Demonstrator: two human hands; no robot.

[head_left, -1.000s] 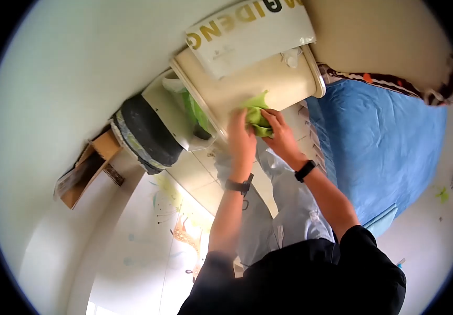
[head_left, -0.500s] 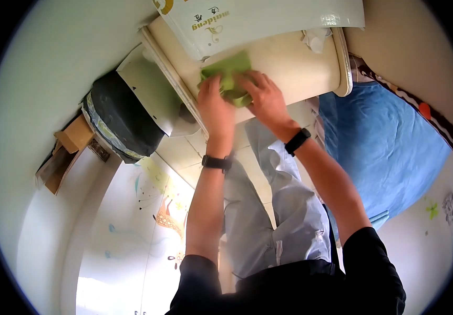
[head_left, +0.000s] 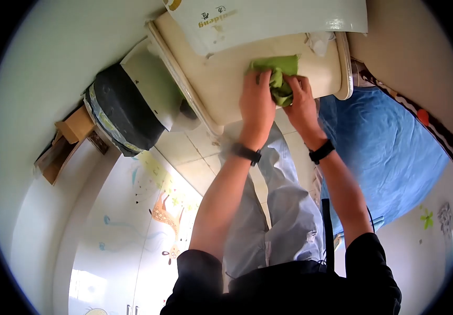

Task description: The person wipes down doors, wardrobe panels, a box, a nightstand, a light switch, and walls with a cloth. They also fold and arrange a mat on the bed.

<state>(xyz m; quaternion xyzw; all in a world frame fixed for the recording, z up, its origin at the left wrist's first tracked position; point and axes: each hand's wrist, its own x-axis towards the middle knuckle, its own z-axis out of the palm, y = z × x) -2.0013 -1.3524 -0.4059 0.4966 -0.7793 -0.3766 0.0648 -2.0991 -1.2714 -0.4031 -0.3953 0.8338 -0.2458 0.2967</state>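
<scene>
Green cloth [head_left: 285, 64] sits at the near edge of the bench [head_left: 218, 81], its far part spread flat and the rest bunched. Left hand [head_left: 258, 102] and right hand [head_left: 303, 107] both pinch the bunched part. With so much gathered by the edge, a loosened pinch might let folds slip over; a long push outward could bump the white box [head_left: 274, 21] lying beyond.

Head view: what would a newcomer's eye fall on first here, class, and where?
The bright green cloth bunched between left hand and right hand on the cream tabletop stands out. Next come the broad blue fabric at right and the spotted deer on white doors at lower left.
</scene>
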